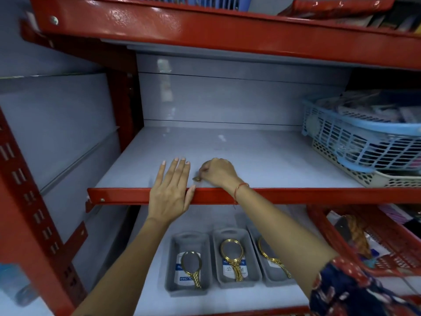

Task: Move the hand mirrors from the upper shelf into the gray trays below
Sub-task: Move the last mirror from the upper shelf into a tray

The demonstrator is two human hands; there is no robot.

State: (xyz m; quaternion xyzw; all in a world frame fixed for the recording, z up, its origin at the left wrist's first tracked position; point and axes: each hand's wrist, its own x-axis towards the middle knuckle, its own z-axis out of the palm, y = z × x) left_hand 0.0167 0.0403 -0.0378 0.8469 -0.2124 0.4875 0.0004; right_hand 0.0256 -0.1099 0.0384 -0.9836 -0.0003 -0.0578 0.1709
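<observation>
Hand mirrors [234,258] — oval, gold-framed — in gray trays [237,281].

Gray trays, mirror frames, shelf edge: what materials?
Gray trays: matte moulded plastic, by the rounded corners and built-in handle slots. Mirror frames: shiny gold, likely metal or gold-plated plastic; cannot tell which. Shelf edge: glossy red painted steel, with highlights and a bolt showing.

Three gold-framed oval hand mirrors lying flat, one in each of three gray trays: left mirror [191,267] in left tray [173,265], middle mirror [232,256] in middle tray [252,258], right mirror [271,256] in right tray [270,275]. Handles pointing toward the camera. Trays side by side on the lower shelf, the right one partly hidden behind a forearm.
</observation>
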